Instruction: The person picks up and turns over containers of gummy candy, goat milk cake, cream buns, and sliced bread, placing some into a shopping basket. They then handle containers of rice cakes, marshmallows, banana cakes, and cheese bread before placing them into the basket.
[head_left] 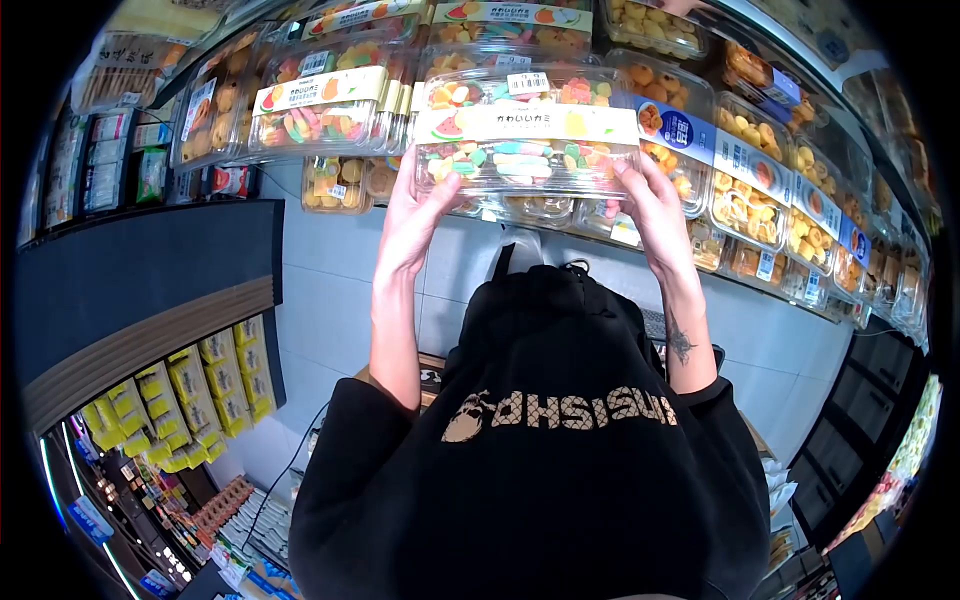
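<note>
A clear plastic box of gummy candy [520,160] with a white and yellow paper band is held up at the shelf edge. My left hand [420,205] grips its left end, thumb on the front wall. On the right end my right hand [650,200] is closed the same way. Colourful sweets show through the lid, and a barcode label sits near its far edge. Similar candy boxes [318,110] stand just left of it and behind it. To the right are boxes of cookies [680,125] with blue bands.
The shelf carries several rows of packed pastry boxes [755,175] along its right side. At the left, a dark counter [150,270] juts out, with yellow packets [190,395] hanging below. Pale floor tiles [330,290] lie beneath.
</note>
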